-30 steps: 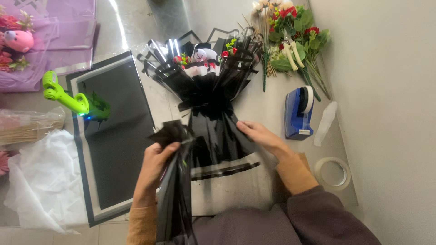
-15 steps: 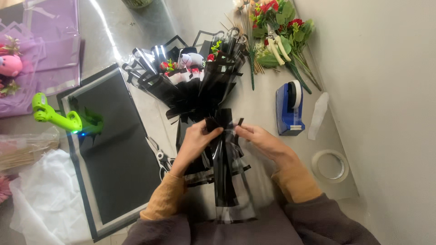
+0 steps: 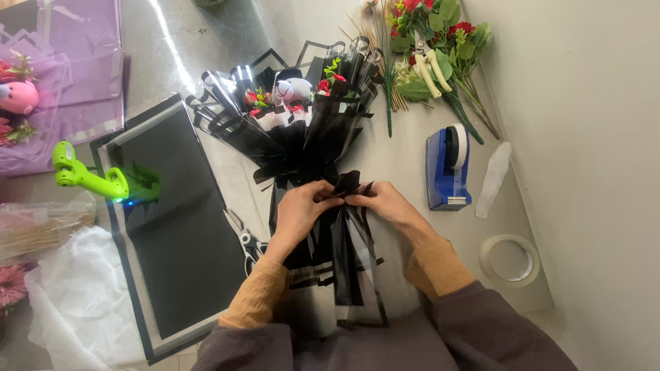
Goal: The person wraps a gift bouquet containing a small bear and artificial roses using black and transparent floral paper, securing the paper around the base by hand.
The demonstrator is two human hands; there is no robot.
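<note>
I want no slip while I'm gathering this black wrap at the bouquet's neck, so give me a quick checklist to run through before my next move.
1. Both hands on the wrap: left hand and right hand pinch the black wrapping sheet at the gather. Ok.
2. Bouquet lying flat on the table, head pointing away. Ok.
3. Tape dispenser beside the right hand. Ok.
4. Scissors lie partly under the left forearm. Not ok.
5. Green glue gun rests on the spare black sheet, apart from the hands. Ok.
6. Whether the gather is tight. Cannot tell.
</note>
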